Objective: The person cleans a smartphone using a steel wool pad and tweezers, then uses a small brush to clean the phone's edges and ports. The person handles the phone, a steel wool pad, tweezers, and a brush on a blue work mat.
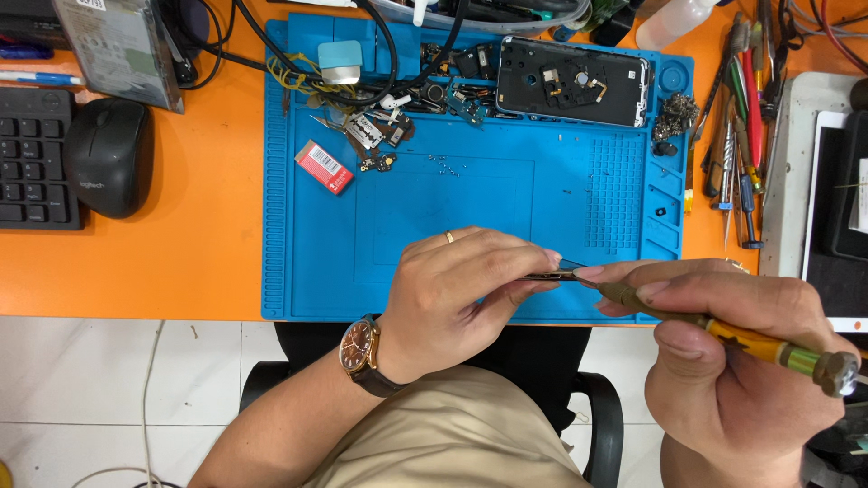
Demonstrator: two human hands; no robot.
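My left hand (461,294), with a ring and a brown wristwatch, pinches a thin dark flat part (553,274) edge-on over the near edge of the blue work mat (506,203). My right hand (737,348) grips a small screwdriver (723,333) with a yellow and green handle. Its tip touches the thin part right at my left fingertips. An opened phone frame (572,81) lies at the mat's far right. Small circuit parts (380,131) lie at the far middle.
A small red box (324,167) lies on the mat's left. A black mouse (108,155) and keyboard (32,158) sit on the orange desk at left. Several hand tools (737,136) lie right of the mat, a white tray (805,172) beyond. Cables run along the far edge.
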